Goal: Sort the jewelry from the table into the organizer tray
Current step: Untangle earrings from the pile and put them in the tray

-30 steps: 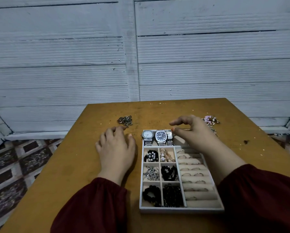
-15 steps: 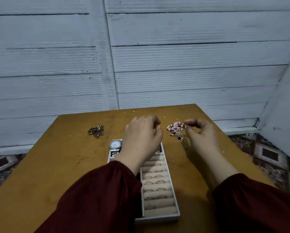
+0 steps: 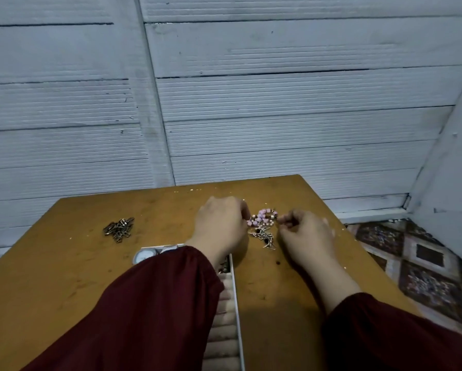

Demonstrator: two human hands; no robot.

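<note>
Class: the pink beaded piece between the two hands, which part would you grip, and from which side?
Probably pinch the pink beaded piece from above at its far bead row: the beads stand proud of the table, while its near side meets a tangle of thin metal jewelry that could drag along.

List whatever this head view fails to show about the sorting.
Head view:
Organizer tray: compartments hidden under the left sleeve; bottom cut by frame edge.
Watch: half covered by the sleeve.
Left hand, right hand: fingertips curled out of sight at the pink bead pile; grip unclear.
Dark metal pile: too small to identify.
</note>
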